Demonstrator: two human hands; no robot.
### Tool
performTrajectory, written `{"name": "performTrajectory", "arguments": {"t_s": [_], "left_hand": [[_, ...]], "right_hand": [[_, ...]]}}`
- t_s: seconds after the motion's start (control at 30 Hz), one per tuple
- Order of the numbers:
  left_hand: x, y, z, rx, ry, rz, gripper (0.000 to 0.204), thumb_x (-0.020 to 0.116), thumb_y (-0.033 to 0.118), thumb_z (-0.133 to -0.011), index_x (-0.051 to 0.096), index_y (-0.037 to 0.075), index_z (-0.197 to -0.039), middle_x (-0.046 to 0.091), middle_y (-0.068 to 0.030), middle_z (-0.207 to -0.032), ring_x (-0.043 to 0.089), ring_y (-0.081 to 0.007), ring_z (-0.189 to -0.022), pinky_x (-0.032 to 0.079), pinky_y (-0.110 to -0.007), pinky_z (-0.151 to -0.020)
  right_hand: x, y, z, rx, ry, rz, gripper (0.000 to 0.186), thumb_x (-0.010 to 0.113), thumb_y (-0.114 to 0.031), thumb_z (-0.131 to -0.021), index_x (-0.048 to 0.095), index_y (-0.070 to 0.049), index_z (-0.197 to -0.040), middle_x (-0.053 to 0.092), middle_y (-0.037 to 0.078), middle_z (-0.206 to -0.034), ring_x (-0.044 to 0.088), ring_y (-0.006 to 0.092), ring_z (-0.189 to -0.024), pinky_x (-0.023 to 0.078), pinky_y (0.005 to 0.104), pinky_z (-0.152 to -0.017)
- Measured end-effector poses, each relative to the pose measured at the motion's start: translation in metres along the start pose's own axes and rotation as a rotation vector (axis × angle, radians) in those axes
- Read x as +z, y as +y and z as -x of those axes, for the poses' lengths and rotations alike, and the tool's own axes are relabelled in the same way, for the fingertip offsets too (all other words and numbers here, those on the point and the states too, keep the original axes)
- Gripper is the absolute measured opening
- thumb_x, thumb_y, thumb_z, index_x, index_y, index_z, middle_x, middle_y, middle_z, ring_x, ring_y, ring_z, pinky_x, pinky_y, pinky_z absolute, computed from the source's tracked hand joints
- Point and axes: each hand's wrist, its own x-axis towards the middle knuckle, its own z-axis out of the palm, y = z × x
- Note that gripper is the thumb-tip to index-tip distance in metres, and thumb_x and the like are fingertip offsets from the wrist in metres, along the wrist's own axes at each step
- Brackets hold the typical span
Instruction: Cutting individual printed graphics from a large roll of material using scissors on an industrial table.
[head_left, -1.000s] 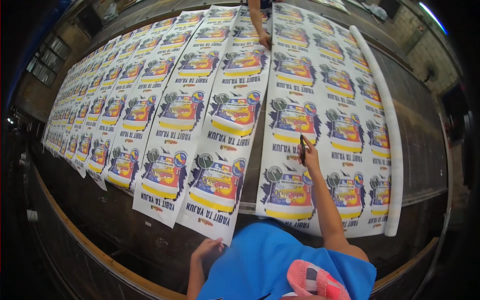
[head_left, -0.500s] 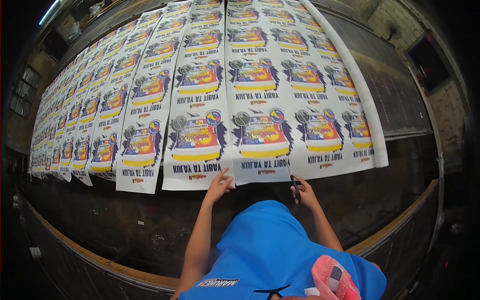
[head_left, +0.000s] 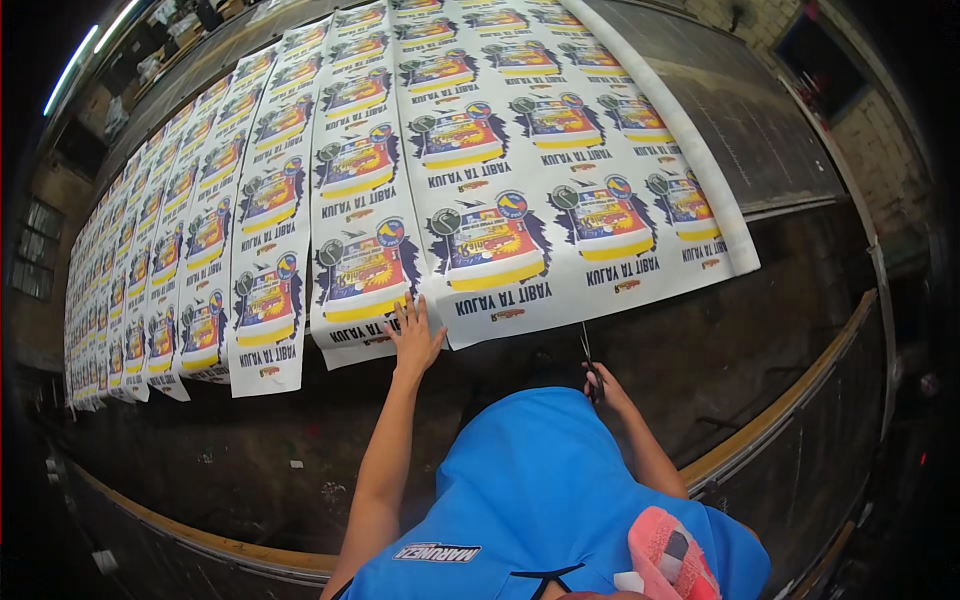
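Observation:
A long printed sheet (head_left: 600,285), white and apparently fabric, carries rows of repeated colourful designs and hangs over the near edge of the long table. Lengthwise cuts divide its left side into strips. My left hand (head_left: 415,340) lies with fingers spread on the near end of a printed strip (head_left: 345,340), beside the gap that parts it from the wider sheet. In my right hand (head_left: 608,388) is a pair of scissors (head_left: 588,362) with dark handles. Their thin blades point away from me, just below the sheet's near edge, slightly apart from it.
A rolled white edge (head_left: 690,130) runs along the sheet's right side. Beyond it lies the dark table top (head_left: 745,150). Several more cut strips (head_left: 265,320) hang unevenly at the left. A wooden rail (head_left: 780,410) passes close by me at the right.
My left hand has gone from the strip's lower corner to flat on its surface, fingers now spread. The scissors have come off the sheet's edge. The view has shifted.

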Motion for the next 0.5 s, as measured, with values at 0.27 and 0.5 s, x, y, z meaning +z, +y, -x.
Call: {"name": "performTrajectory", "arguments": {"t_s": [0.27,0.5], "left_hand": [[0.004,0.122,0.008,0.404,0.076,0.139,0.087,0.070,0.038,-0.085,0.026,0.008,-0.155,0.013,-0.0164,-0.165,0.009,-0.0403,-0.152,0.008,-0.074,-0.112],[0.015,0.181,-0.019,0.569,0.179,0.032,0.074,0.063,0.015,-0.084,0.035,0.009,-0.152,0.026,-0.0119,-0.162,0.020,-0.0340,-0.151,0.010,-0.072,-0.114]], "right_hand": [[0.031,-0.063,-0.025,-0.171,0.009,-0.105,0.057,0.057,-0.043,-0.100,0.043,-0.012,-0.144,0.063,0.004,-0.077,0.060,0.0110,-0.059,0.041,0.0226,-0.049],[0.037,-0.109,-0.004,-0.208,0.077,-0.132,0.059,0.065,-0.031,-0.098,0.041,-0.011,-0.148,0.060,0.004,-0.067,0.054,0.0115,-0.045,0.038,0.0234,-0.041]]}}
